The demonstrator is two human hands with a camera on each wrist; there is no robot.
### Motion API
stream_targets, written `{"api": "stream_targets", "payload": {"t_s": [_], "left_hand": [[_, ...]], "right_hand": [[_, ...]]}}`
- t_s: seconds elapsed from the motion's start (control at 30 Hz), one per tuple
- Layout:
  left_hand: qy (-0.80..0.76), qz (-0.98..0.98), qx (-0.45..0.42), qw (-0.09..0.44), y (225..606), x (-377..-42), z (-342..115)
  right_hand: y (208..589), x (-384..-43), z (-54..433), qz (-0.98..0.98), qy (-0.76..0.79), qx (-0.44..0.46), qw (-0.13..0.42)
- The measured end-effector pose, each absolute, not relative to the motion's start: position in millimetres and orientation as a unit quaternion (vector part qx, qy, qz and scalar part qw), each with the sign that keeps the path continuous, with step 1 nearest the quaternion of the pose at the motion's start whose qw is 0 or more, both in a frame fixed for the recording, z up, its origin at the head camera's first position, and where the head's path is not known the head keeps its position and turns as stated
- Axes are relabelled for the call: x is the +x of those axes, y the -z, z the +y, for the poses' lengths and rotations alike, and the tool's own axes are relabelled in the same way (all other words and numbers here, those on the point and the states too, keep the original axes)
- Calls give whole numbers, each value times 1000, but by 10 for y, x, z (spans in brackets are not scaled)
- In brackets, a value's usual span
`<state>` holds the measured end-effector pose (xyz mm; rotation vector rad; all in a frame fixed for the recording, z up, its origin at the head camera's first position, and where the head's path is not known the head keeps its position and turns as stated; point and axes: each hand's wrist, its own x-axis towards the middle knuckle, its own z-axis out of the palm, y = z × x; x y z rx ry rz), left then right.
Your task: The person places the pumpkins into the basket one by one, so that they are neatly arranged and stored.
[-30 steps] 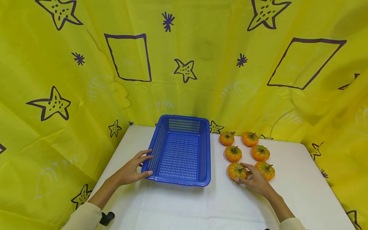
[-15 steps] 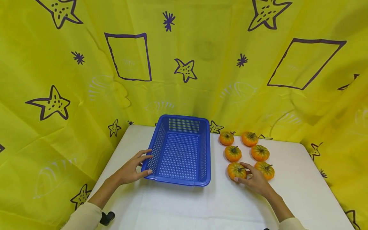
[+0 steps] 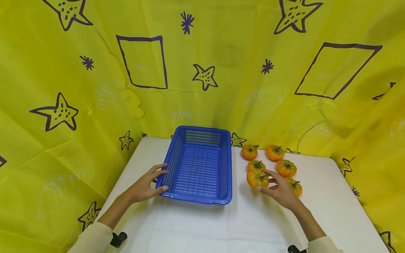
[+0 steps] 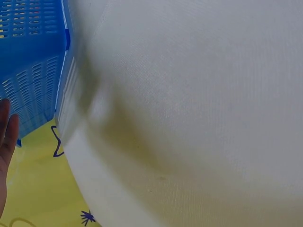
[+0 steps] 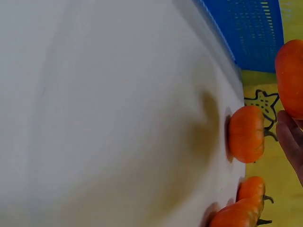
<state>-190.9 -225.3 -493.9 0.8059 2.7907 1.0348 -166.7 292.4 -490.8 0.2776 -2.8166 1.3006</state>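
A small orange pumpkin with a green top is pinched between the thumb and fingers of my right hand. It hangs above the table, overlapping the pumpkin behind it in the head view; the right wrist view shows this held pumpkin off the table at the right edge. My left hand lies at the front left corner of a blue plastic basket, its fingers spread against the rim. In the left wrist view, the fingers look fairly straight beside the basket wall.
Several more pumpkins stand in two rows at the right, among them a back left one and a right-hand one. A white table carries everything. Yellow patterned cloth rises behind and at both sides.
My right hand has lifted the front left pumpkin off the table, moving it slightly up and left. The left hand and the basket have stayed put.
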Motion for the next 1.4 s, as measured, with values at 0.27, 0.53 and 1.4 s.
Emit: {"api": "stream_targets", "payload": {"t_s": [0.27, 0.53, 1.4], "left_hand": [[-352, 898, 264, 26, 4942, -1909, -2247], [-359, 895, 263, 27, 4951, -1922, -2246], [-367, 894, 256, 34, 4932, -1930, -2252]], "right_hand": [[4659, -1701, 2686, -901, -417, 120, 13], [4582, -1777, 2483, -891, -427, 152, 9], [4519, -2075, 1938, -837, -505, 205, -45]]}}
